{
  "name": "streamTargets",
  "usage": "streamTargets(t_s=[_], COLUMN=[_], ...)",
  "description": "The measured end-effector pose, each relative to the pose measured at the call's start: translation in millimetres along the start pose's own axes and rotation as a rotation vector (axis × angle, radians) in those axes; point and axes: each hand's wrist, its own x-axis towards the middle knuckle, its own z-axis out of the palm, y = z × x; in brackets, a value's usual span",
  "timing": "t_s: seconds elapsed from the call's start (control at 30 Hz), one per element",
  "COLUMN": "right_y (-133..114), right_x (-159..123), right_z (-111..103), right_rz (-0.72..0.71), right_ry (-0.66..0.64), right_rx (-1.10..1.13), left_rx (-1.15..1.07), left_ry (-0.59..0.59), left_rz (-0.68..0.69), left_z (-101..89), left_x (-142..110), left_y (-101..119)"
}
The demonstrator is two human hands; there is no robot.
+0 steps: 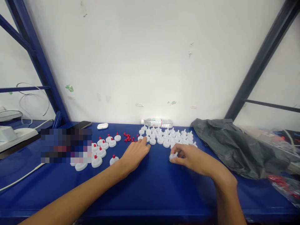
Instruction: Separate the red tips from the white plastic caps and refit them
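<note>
**White nozzle piece pinched in the right hand above a blue tabletop**

The glossy blue table (150, 193) meets a scuffed pale wall (150, 62), with a blue metal frame (42, 65) at left and a dark post (260, 59) at right. Against the wall a clear bottle (161, 122) lies on its side, cap to the left. Crumpled grey plastic (229, 147) covers part of the right side.

The held white piece (173, 157) is just in front of the white nozzle pieces (166, 137), right of centre. Its nozzle seems to point up and to the right, so the long axis leans from upright; the fingers partly hide it. The thumb and fingers of the right hand (191, 156) are closed around it.

The left hand (136, 152) reaches to the near-left edge of that group, beside small red caps (127, 137). Its fingers are loosely bent; whether they grip anything cannot be told. Further left, red-capped pieces (96, 161) stand with tips up.
</note>
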Motion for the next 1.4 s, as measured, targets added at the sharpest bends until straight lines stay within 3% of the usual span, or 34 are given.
streamTargets(t_s=[0.13,0.33,0.53,0.93,1.17,1.4], right_y=[-7.3,-24.2,-31.6,-30.5,-26.2,-25.7], right_x=[3.6,7.3,9.1,11.7,18.1,19.1], right_z=[5.7,15.3,20.0,16.3,24.9,27.1], right_rz=[-0.121,-0.182,-0.169,-0.243,-0.238,-0.235], right_ry=[0.065,0.115,0.083,0.175,0.217,0.235], right_rx=[-0.026,-0.065,-0.107,-0.086,-0.116,-0.117], left_rx=[-0.105,-0.726,-1.112,-1.239,-0.917,-1.057], left_ry=[0.076,0.382,0.326,0.330,0.332,0.259], left_rz=[-0.031,-0.043,-0.064,-0.138,-0.017,0.018], left_z=[5.2,13.0,7.1,8.0,16.8,19.8], left_x=[-1.7,-4.1,-6.0,-5.9,-2.0,-3.7], left_y=[-0.1,9.3,18.8,12.9,3.2,4.1])
